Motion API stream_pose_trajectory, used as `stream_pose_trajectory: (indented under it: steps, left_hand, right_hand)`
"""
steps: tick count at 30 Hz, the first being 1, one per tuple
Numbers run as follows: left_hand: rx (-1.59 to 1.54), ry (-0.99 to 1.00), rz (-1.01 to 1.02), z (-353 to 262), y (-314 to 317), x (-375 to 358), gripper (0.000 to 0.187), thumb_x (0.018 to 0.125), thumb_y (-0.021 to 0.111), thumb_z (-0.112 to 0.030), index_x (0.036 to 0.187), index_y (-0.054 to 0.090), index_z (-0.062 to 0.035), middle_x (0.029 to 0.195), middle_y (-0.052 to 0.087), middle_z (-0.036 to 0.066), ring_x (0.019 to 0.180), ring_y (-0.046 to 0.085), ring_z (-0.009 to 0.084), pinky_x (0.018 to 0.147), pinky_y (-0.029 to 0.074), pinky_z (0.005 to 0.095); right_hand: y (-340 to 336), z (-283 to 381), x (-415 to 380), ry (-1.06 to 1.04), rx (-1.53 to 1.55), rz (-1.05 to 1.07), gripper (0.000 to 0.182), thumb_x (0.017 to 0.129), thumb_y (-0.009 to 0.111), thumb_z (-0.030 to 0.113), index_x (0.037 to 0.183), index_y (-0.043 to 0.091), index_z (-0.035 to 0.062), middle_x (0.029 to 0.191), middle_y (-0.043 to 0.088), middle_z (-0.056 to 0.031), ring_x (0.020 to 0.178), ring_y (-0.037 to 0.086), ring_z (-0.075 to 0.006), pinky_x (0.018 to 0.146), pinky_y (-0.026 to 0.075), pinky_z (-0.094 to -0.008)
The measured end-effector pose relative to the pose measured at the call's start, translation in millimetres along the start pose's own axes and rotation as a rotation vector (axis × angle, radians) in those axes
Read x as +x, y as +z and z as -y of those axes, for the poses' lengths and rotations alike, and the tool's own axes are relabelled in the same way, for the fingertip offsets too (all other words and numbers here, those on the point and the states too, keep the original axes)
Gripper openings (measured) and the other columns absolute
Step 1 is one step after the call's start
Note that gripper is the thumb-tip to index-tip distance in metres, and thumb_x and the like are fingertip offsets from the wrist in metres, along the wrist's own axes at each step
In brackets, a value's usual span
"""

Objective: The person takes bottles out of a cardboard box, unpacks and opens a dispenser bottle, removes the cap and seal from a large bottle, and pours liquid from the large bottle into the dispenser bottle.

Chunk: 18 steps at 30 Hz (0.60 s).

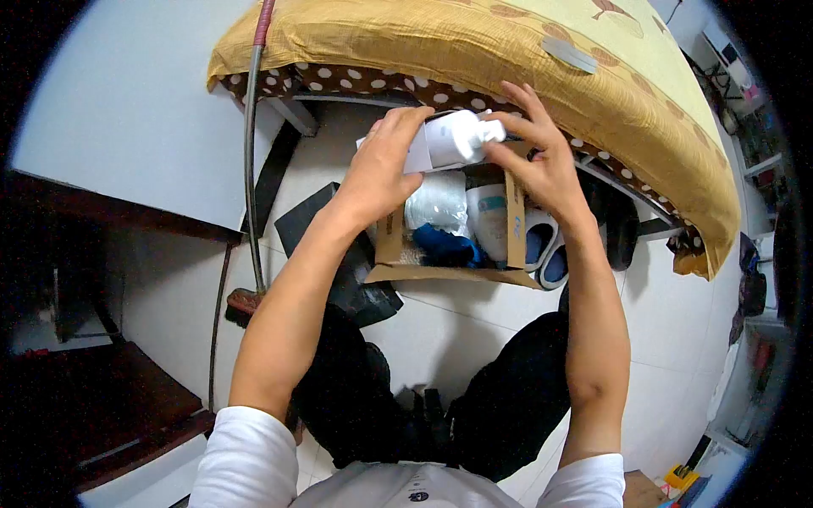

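Observation:
My left hand [383, 165] is wrapped round a white box [418, 154] above an open cardboard box. A white bottle [450, 138] with a pump-like top sticks out of the white box's right end. My right hand [542, 161] is at the bottle's top, thumb and index finger closed on it, the other fingers raised. Below, the cardboard box [440, 273] holds a clear plastic-wrapped item [438, 201], a white container with a teal band [489, 218] and a blue item [446, 246].
A bed with a yellow cover [381, 46] stands ahead. White-and-blue slippers [555, 264] lie right of the cardboard box, a black box [360, 292] left of it. A broom [251, 161] leans at the left, near a dark wooden shelf [127, 402].

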<state>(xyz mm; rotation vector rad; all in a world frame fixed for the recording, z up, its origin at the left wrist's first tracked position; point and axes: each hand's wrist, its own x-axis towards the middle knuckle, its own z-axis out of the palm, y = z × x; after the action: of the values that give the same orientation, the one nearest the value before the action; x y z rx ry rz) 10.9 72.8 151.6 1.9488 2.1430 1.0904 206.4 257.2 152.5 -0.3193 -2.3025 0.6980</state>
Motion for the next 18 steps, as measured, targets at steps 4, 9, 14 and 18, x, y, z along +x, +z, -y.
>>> stream_pose_trajectory:
  steps: [4, 9, 14, 18]
  left_hand:
    - [-0.091, -0.041, -0.009, -2.5, 2.0, -4.4, 0.079, 0.074, 0.074, 0.002, 0.149, 0.048, -0.0032, 0.143, 0.055, 0.022, 0.137, 0.053, 0.0425, 0.119, 0.042, 0.047]
    - [-0.088, -0.11, 0.032, -10.6, 6.6, -3.5, 0.081, 0.077, 0.077, -0.002, 0.151, 0.045, -0.0023, 0.146, 0.053, 0.022, 0.137, 0.052, 0.0442, 0.116, 0.044, 0.0489]
    - [-0.098, -0.161, 0.005, -15.5, 11.9, -6.0, 0.083, 0.076, 0.081, -0.009, 0.151, 0.046, 0.0006, 0.14, 0.055, 0.024, 0.133, 0.054, 0.0443, 0.115, 0.045, 0.0481]
    - [0.094, -0.154, 0.07, -20.5, 16.7, -9.9, 0.089, 0.075, 0.085, -0.016, 0.153, 0.044, -0.0019, 0.134, 0.056, 0.024, 0.127, 0.056, 0.0456, 0.107, 0.049, 0.0525]
  right_hand:
    - [-9.9, 7.0, 4.3, 0.42, 0.554, 0.018, 0.03, 0.102, 0.073, 0.021, 0.125, 0.076, 0.0018, 0.12, 0.077, -0.0048, 0.109, 0.068, -0.014, 0.099, 0.053, -0.0308]
    - [-3.0, 4.2, 7.3, 0.467, 0.729, -0.07, 0.032, 0.106, 0.069, 0.021, 0.129, 0.074, 0.0002, 0.123, 0.076, -0.0085, 0.112, 0.069, -0.0157, 0.102, 0.053, -0.0316]
    - [4.2, 4.3, 8.5, 0.44, 0.85, -0.125, 0.039, 0.109, 0.065, 0.024, 0.137, 0.066, -0.0022, 0.127, 0.076, -0.0111, 0.118, 0.068, -0.018, 0.107, 0.051, -0.0337]
    - [-3.3, 1.5, 12.1, 0.454, 1.01, -0.167, 0.041, 0.11, 0.062, 0.026, 0.141, 0.062, -0.0018, 0.133, 0.073, -0.0131, 0.123, 0.067, -0.0212, 0.11, 0.051, -0.0373]
